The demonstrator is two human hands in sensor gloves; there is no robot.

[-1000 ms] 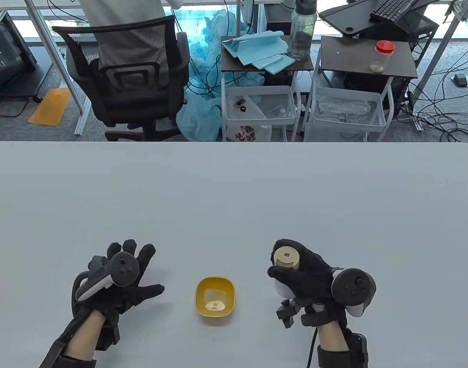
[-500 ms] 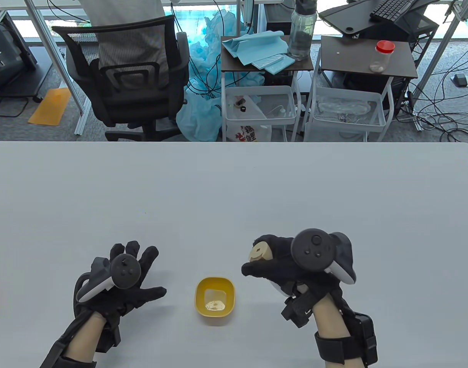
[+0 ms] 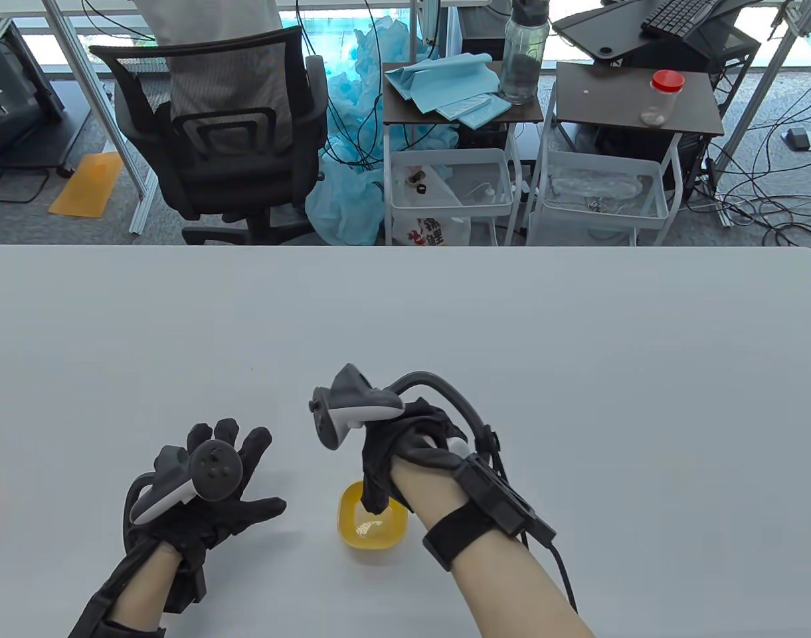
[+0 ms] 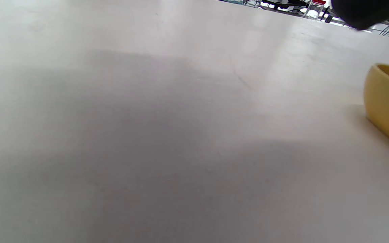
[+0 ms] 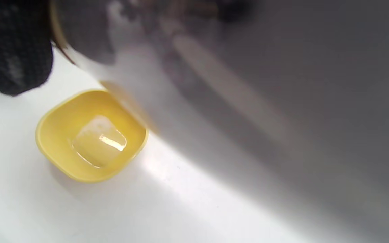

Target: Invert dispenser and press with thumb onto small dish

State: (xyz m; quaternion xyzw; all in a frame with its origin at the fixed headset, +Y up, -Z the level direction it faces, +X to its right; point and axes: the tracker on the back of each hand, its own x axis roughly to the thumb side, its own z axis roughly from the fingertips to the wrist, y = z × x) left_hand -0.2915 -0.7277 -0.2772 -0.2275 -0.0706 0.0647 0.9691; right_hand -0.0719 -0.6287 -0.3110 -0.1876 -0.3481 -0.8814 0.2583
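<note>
Behind your pale grey table sit an office chair, two small carts and loose cables. Near the front edge rests a small yellow dish with a little pale, glossy liquid pooled in its bottom; the right wrist view shows that pool clearly. Your right hand is turned over directly above the dish, palm and forearm facing up toward the camera, its fingers wrapped around the white dispenser, of which only a small patch shows between the glove and the wrist strap. The right wrist view shows the dispenser's body as a large blurred white shape hanging over the dish. This overturned hold seems meant to point the outlet down into the dish, leaving the thumb free to press. Whether the thumb is already pressing cannot be told, because the hand hides it. Your left hand rests flat on the table to the left of the dish, fingers spread wide, holding nothing, apparently kept clear of the pour.
</note>
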